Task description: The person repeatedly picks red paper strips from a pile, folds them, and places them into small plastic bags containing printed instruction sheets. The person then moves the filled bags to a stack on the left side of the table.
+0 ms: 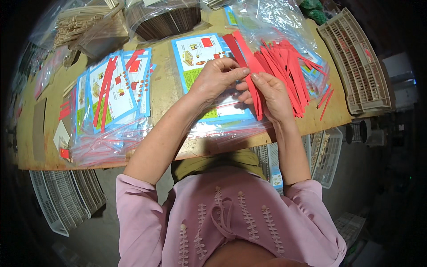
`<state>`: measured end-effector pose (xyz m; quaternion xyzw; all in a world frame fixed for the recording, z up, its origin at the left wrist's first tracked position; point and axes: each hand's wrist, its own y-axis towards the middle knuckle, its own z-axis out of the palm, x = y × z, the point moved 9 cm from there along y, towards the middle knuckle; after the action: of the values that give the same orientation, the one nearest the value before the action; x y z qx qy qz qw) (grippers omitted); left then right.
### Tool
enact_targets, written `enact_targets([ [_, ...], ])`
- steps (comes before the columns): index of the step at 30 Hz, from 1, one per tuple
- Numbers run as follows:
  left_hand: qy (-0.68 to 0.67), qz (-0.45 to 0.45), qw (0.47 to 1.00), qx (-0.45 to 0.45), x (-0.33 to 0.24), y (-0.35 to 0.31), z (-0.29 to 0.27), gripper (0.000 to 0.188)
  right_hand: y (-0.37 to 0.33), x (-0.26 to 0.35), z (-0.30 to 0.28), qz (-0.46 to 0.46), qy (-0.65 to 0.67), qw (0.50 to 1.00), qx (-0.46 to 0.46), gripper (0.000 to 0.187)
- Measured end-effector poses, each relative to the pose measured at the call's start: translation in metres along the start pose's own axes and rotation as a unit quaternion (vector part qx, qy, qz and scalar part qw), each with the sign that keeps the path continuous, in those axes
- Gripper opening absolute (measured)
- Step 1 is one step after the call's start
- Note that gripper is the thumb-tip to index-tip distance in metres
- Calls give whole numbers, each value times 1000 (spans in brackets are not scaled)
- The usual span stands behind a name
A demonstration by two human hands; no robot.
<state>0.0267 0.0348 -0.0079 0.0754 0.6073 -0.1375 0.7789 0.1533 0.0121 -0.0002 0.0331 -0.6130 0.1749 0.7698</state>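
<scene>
Both my hands meet over the right half of the table, holding long red paper strips (243, 44). My left hand (219, 78) pinches the strips near their middle between thumb and fingers. Against their other side, my right hand (272, 91) grips them with its thumb on top. Under my hands lies a stack of printed cards in clear zip bags (195, 53), blue-edged with pictures. To the right, a loose heap of red strips (284, 71) rests on more bagged cards. Another fanned pile of bagged cards (113, 93) sits left, with a few red strips across it.
A bag of thin wooden sticks (80, 26) and a bundle of dark brown strips (169, 22) stand at the back. A beige plastic crate (356, 62) leans along the right edge. White baskets (62, 196) sit below the table's front edge (102, 163).
</scene>
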Motion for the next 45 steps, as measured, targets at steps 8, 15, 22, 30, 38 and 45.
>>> enact_targets([
  [8,-111,37,993,-6,-4,0,3,20,0,-7,-9,-27,40,999,-5,22],
  [15,-70,26,997,-6,-6,0,2,17,0,-18,-12,-2,106,994,-40,22],
  [22,-74,4,996,-42,2,1,0,17,1,-27,-19,5,145,989,-41,23],
  [30,-87,-4,996,-23,8,3,2,15,-1,-26,-15,0,137,989,-46,20],
  [38,-102,13,995,0,4,1,11,24,0,-27,-15,-5,157,986,-48,15],
  [45,-122,-7,992,39,14,4,13,23,-3,-24,-9,11,161,986,-29,15],
])
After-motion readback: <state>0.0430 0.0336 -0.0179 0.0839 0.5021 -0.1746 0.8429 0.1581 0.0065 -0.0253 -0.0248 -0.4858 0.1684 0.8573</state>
